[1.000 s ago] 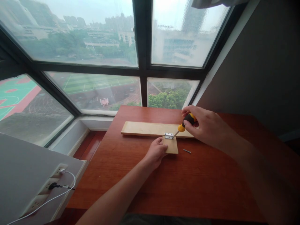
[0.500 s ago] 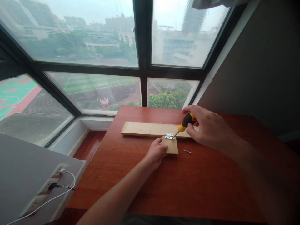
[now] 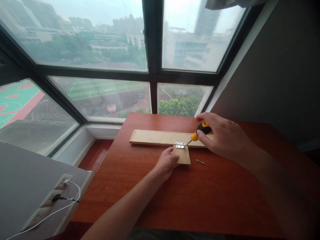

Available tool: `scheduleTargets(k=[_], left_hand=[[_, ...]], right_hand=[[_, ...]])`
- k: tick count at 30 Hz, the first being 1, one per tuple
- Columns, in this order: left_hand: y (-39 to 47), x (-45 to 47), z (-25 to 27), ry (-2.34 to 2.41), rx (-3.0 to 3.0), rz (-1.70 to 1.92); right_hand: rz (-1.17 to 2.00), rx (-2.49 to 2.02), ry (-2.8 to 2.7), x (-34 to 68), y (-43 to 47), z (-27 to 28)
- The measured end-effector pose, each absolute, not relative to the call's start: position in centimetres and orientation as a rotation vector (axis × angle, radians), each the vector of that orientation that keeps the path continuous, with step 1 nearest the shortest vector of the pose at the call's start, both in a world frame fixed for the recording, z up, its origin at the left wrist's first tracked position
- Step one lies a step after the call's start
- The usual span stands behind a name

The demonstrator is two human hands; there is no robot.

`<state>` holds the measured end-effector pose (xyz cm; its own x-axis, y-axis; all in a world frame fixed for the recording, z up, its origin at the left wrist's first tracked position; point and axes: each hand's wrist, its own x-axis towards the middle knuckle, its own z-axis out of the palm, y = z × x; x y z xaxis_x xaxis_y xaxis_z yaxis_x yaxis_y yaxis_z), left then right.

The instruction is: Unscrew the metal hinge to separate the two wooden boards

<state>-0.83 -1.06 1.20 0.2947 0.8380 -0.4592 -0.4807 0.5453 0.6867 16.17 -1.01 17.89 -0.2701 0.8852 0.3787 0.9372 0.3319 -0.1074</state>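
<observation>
The right hand (image 3: 222,133) curls its fingers round the screwdriver (image 3: 202,130); the left hand (image 3: 165,162) pinches the block (image 3: 183,156), hinge (image 3: 180,145) just beyond its fingertips.

Light source: hazy daylight through the windows (image 3: 92,40) facing me, palest toward the top. Wall (image 3: 282,76) at my right: dim, near black at the margin. Tabletop (image 3: 212,200): darker rightward. Hinge (image 3: 180,145): bright. My right forearm (image 3: 275,176): shadowed, softly blurred. Outer areas: wide-angle stretch.
</observation>
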Motion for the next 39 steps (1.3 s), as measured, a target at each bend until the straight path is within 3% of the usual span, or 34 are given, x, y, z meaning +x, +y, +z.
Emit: scheduleTargets(k=[16,23,29,39], left_hand=[[-1.0,-0.9,0.9,0.892,0.481,0.919],[-1.0,-0.9,1.0,0.889,0.478,0.909],[-1.1,-0.9,1.0,0.88,0.487,0.911],[-1.0,-1.0,0.8,0.875,0.473,0.903]], right_hand=[[-0.209,-1.701,-2.216,16.3,-1.2,17.7],[-0.078,-1.636,-2.215,16.0,-1.7,17.9],[-0.234,-1.72,-2.203,15.7,-1.7,17.9],[0.013,-1.606,-2.256,16.2,-2.0,18.2]])
